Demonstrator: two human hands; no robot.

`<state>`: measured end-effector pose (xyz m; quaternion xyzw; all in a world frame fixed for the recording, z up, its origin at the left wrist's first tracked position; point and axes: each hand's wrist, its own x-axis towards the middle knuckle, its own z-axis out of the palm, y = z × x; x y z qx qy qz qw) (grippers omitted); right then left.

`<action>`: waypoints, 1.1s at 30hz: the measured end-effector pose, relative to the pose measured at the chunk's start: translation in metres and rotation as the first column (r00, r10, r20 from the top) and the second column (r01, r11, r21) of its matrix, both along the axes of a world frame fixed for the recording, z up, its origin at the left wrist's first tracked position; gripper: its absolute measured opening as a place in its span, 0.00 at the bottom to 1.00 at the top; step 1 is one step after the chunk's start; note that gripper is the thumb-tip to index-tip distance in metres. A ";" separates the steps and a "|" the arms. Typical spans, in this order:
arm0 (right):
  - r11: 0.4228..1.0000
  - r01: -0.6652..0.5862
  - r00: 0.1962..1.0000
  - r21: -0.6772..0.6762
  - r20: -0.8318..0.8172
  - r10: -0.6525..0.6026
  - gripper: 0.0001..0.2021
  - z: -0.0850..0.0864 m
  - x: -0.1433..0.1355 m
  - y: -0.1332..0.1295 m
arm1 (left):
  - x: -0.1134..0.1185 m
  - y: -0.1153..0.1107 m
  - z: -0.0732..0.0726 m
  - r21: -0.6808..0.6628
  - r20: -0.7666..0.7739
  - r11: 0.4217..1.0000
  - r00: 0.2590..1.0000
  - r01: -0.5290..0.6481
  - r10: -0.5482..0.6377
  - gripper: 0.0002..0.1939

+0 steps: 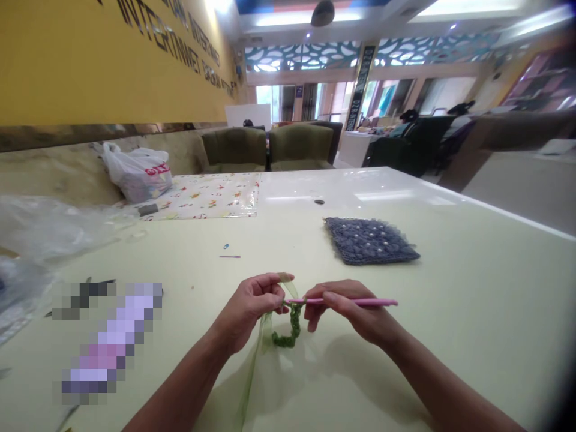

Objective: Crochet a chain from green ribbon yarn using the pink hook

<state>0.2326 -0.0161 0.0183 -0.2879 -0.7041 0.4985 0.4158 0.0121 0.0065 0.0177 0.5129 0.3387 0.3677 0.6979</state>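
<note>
My right hand point(344, 306) is closed round a pink crochet hook point(380, 302), which points left. A short, curled strip of green crochet point(293, 327) hangs from the hook's tip, between my hands. My left hand point(252, 306) pinches the work near the hook tip. Sheer green ribbon point(255, 366) runs over the left fingers and trails down toward the table's near edge. Exactly how the left fingertips grip the crochet is too small to make out.
A grey beaded crochet square point(371, 241) lies right of centre on the table point(472, 300). Ahead are a thin needle-like stick point(230, 257) and a small blue clip point(225, 246). Left are a blurred purple item point(117, 336), clear plastic point(67, 234) and a white bag point(139, 171).
</note>
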 end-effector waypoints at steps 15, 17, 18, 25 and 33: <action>0.987 -0.035 0.992 0.154 0.128 0.015 0.16 0.003 0.005 0.001 | 0.003 -0.001 -0.001 0.034 -0.054 0.998 0.997 -0.052 0.053 0.20; 0.987 -0.032 0.991 0.161 0.134 0.010 0.15 0.003 0.005 0.001 | 0.003 -0.002 -0.001 0.041 -0.067 0.997 0.995 -0.066 0.068 0.21; 0.986 -0.032 0.991 0.164 0.134 0.009 0.15 0.003 0.005 0.001 | 0.003 -0.002 -0.001 0.046 -0.073 0.996 0.995 -0.071 0.074 0.21; 0.983 -0.026 0.989 0.182 0.149 -0.001 0.15 0.003 0.005 0.001 | 0.005 -0.002 0.001 0.071 -0.103 0.994 0.991 -0.081 0.088 0.20; 0.987 -0.016 0.978 0.160 0.210 -0.018 0.15 0.003 0.004 -0.001 | 0.007 -0.005 -0.003 0.207 -0.208 0.972 0.966 -0.109 0.152 0.20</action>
